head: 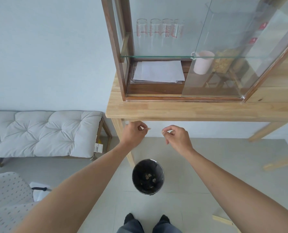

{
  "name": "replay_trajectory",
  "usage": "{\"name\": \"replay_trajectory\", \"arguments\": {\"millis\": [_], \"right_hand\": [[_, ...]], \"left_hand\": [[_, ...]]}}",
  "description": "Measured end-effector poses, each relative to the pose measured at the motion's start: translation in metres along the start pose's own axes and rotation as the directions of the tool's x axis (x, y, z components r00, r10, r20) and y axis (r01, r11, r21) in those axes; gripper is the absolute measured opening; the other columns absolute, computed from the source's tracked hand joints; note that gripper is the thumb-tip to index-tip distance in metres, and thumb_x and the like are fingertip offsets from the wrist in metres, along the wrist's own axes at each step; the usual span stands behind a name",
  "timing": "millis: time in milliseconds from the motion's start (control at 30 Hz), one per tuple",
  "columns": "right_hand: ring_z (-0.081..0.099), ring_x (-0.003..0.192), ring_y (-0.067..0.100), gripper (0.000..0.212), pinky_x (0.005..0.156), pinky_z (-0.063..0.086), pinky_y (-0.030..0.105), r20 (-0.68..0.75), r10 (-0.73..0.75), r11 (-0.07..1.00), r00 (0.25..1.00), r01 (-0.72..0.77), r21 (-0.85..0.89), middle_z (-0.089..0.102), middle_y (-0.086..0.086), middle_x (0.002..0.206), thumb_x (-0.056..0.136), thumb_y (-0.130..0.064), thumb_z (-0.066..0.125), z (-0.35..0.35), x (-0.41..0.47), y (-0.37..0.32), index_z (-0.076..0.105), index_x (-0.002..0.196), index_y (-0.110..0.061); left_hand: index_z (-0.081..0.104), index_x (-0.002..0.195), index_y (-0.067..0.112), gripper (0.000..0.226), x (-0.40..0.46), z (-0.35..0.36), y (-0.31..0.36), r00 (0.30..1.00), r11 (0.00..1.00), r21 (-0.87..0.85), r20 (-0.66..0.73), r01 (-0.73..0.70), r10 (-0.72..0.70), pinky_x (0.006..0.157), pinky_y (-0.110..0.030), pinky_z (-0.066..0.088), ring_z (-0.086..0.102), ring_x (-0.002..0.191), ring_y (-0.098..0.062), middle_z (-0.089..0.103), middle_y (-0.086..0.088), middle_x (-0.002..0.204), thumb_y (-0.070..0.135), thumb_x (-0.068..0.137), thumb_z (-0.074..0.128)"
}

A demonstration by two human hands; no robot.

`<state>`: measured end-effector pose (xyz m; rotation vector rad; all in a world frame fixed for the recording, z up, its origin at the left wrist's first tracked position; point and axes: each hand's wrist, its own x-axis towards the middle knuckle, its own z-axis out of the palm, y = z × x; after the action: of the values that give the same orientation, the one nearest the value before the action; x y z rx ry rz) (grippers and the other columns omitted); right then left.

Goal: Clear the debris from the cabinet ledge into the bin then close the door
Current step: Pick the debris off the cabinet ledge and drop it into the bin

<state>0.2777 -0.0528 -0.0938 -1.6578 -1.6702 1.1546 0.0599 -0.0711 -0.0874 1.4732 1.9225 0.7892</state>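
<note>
A glass-fronted wooden cabinet (116, 52) stands on a light wooden table (190, 110). Its glass door (232, 52) is slid to the right, leaving the left half open. The cabinet's bottom ledge (156, 98) looks bare. My left hand (135, 132) and my right hand (177, 136) hover just below the table's front edge, each pinching a tiny pale crumb of debris between thumb and fingertips. A black round bin (148, 176) stands on the floor directly below my hands, with brownish debris at its bottom.
Inside the cabinet lie white papers (158, 71), a pink mug (203, 62) and measuring glasses (160, 28) on a glass shelf. A cushioned bench (42, 133) stands at the left. A table leg (124, 140) comes down next to the bin. My feet (148, 221) are at the bottom.
</note>
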Motion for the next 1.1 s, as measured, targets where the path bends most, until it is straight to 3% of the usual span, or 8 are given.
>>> {"name": "replay_trajectory", "arguments": {"millis": [200,300,400,500,667,833,1000,1100], "right_hand": [[0.053,0.044,0.003,0.01,0.059,0.044,0.026,0.08,0.074,0.996,0.994,-0.07,-0.053,0.076,0.002,0.062,0.099,-0.034,0.077,0.025,-0.013,0.033,0.078,0.091,-0.027],[0.058,0.045,-0.001,0.01,0.06,0.043,0.025,0.126,0.09,0.991,0.988,-0.077,-0.105,0.075,-0.004,0.059,0.099,-0.035,0.076,0.039,-0.018,0.046,0.078,0.094,-0.026],[0.061,0.047,-0.005,0.009,0.063,0.045,0.025,0.185,0.105,0.981,0.977,-0.071,-0.178,0.073,-0.012,0.055,0.1,-0.033,0.074,0.051,-0.022,0.057,0.08,0.096,-0.026],[0.061,0.049,-0.005,0.015,0.065,0.048,0.027,0.24,0.135,0.971,0.961,-0.08,-0.228,0.073,-0.012,0.055,0.098,-0.025,0.068,0.057,-0.024,0.065,0.08,0.108,-0.026],[0.062,0.054,-0.003,0.032,0.074,0.057,0.029,0.234,0.145,0.963,0.961,-0.083,-0.255,0.073,-0.012,0.056,0.099,-0.026,0.067,0.055,-0.023,0.071,0.077,0.129,-0.022],[0.062,0.053,-0.008,0.029,0.073,0.054,0.027,0.196,0.133,0.965,0.972,-0.082,-0.248,0.073,-0.012,0.056,0.099,-0.025,0.069,0.049,-0.018,0.07,0.078,0.127,-0.022],[0.064,0.055,-0.006,0.028,0.065,0.046,0.02,0.168,0.112,0.973,0.979,-0.074,-0.218,0.075,-0.013,0.059,0.099,-0.028,0.069,0.042,-0.017,0.064,0.077,0.124,-0.024],[0.066,0.058,-0.007,0.026,0.064,0.044,0.019,0.146,0.09,0.978,0.985,-0.06,-0.2,0.075,-0.013,0.059,0.099,-0.028,0.069,0.035,-0.016,0.058,0.077,0.123,-0.023]], "left_hand": [[0.076,0.093,0.028,0.005,-0.02,0.012,-0.041,0.994,0.994,0.057,0.038,0.097,-0.099,0.062,-0.024,0.049,0.067,0.073,-0.013,0.069,0.012,0.075,0.03,0.095,0.072],[0.075,0.092,0.03,0.007,-0.027,0.021,-0.057,0.989,0.987,0.096,0.062,0.129,-0.135,0.064,-0.026,0.051,0.066,0.074,-0.012,0.068,0.013,0.08,0.033,0.097,0.072],[0.077,0.1,0.029,0.006,-0.033,0.031,-0.069,0.982,0.979,0.142,0.095,0.147,-0.161,0.061,-0.02,0.049,0.066,0.075,-0.009,0.071,0.008,0.087,0.031,0.099,0.071],[0.078,0.115,0.03,0.017,-0.036,0.038,-0.075,0.973,0.97,0.178,0.13,0.167,-0.191,0.07,-0.026,0.057,0.07,0.081,-0.015,0.074,0.005,0.091,0.028,0.099,0.071],[0.074,0.126,0.03,0.026,-0.035,0.04,-0.078,0.971,0.968,0.186,0.135,0.17,-0.197,0.081,-0.04,0.065,0.071,0.082,-0.018,0.071,0.009,0.087,0.029,0.1,0.07],[0.073,0.128,0.027,0.027,-0.034,0.038,-0.075,0.973,0.97,0.174,0.127,0.171,-0.195,0.081,-0.036,0.064,0.072,0.084,-0.016,0.073,0.005,0.093,0.028,0.101,0.07],[0.072,0.13,0.027,0.028,-0.035,0.031,-0.065,0.979,0.974,0.169,0.107,0.153,-0.172,0.06,-0.02,0.053,0.068,0.073,-0.009,0.072,0.006,0.09,0.028,0.102,0.068],[0.071,0.132,0.026,0.029,-0.035,0.027,-0.057,0.982,0.977,0.163,0.103,0.139,-0.157,0.074,-0.029,0.062,0.07,0.08,-0.015,0.072,0.004,0.093,0.028,0.103,0.067]]}}
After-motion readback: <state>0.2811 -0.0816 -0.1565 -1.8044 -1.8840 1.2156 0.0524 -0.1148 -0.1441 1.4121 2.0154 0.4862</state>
